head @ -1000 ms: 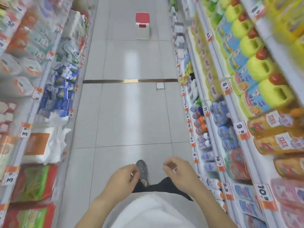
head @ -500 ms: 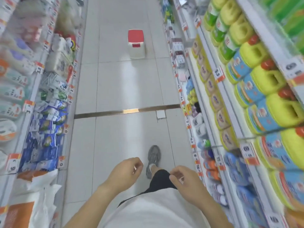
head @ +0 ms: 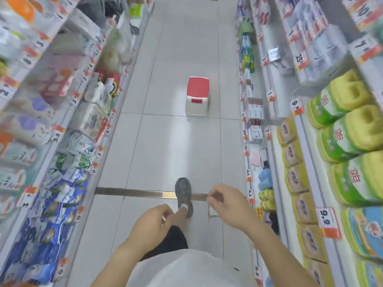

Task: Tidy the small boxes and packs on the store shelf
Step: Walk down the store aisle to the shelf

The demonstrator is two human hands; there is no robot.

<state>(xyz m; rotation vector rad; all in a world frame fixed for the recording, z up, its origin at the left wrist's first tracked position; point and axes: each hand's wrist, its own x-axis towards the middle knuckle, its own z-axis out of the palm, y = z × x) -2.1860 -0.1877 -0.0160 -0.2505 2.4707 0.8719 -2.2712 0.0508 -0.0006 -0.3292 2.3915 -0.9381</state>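
Note:
I stand in a store aisle between two shelf runs. Small red-and-white boxes (head: 256, 110) sit in rows on a low right-hand shelf, ahead of me near the stool. More small boxes (head: 255, 132) lie just below them. My left hand (head: 150, 228) is held in front of my waist with its fingers curled shut and nothing in it. My right hand (head: 227, 206) floats a little higher and to the right, fingertips pinched together. A thin faint strand seems to hang under those fingertips, but I cannot tell what it is. Neither hand touches a shelf.
A red-topped white step stool (head: 196, 96) stands in the aisle ahead, right of centre. Blue and white bagged packs (head: 62, 195) fill the left lower shelves. Yellow-green jugs (head: 350, 129) line the right upper shelf. A metal floor strip (head: 134, 192) crosses under my grey shoe (head: 183, 193).
I have walked forward along the aisle, so the stool and floor strip are closer. My right hand has risen and moved apart from my left.

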